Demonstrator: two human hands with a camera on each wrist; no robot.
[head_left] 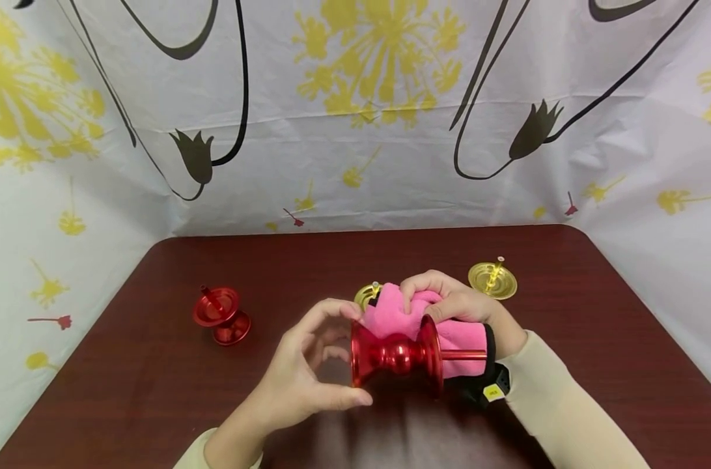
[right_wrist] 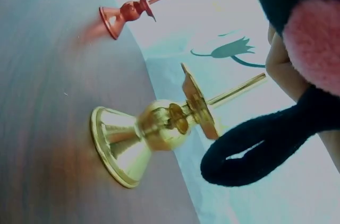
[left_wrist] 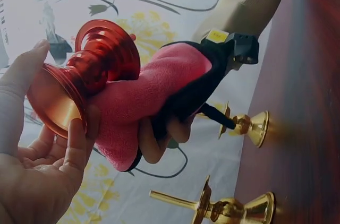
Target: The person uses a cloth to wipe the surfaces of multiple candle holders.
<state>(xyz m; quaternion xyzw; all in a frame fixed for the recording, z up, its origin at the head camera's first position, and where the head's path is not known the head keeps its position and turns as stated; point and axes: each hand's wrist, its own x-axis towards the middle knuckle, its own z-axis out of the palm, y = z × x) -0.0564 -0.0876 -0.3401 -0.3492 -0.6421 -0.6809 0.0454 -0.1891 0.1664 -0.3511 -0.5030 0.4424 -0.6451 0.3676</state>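
Note:
A shiny red metal candlestick (head_left: pixel 398 357) lies sideways in the air over the table, its spike pointing right. My left hand (head_left: pixel 288 384) holds it by the wide base, thumb at the lower rim and fingers at the upper; the left wrist view shows fingertips on the base (left_wrist: pixel 56 102). In my right hand (head_left: pixel 449 296) is a bunched pink cloth (head_left: pixel 390 311) with black edging, which lies against the far side of the candlestick. A black loop (right_wrist: pixel 239 165) of the cloth hangs down in the right wrist view. Most right fingers are hidden by the cloth.
Another red candlestick (head_left: pixel 217 309) stands on the left of the dark brown table (head_left: pixel 127 391). One gold candlestick (head_left: pixel 364 296) stands behind the cloth, partly covered; a second gold candlestick (head_left: pixel 491 281) stands farther right. A patterned white sheet (head_left: pixel 355 195) hangs behind the table.

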